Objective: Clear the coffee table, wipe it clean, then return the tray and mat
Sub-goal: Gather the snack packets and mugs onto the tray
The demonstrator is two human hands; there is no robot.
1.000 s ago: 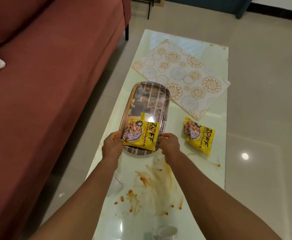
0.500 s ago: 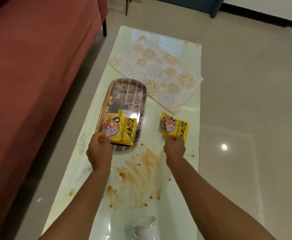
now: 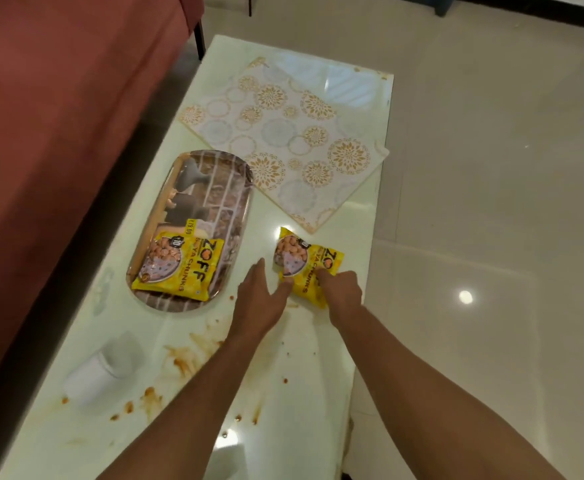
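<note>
Right hand (image 3: 341, 294) pinches the loose yellow packet (image 3: 309, 268) on the desk (image 3: 283, 393) (sauce-stained); left hand (image 3: 261, 299), fingers spread, touches its near edge. Second packet (image 3: 176, 268) lies in the tray (image 3: 211, 188).

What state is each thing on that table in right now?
Packet on the tray: lying flat.
Second packet: on the table, right hand pinching it.
Left hand: open, fingertips at that packet.
Tray: flat on the coffee table.
Mat: spread flat.
Coffee table: smeared with orange-brown stains.
</note>
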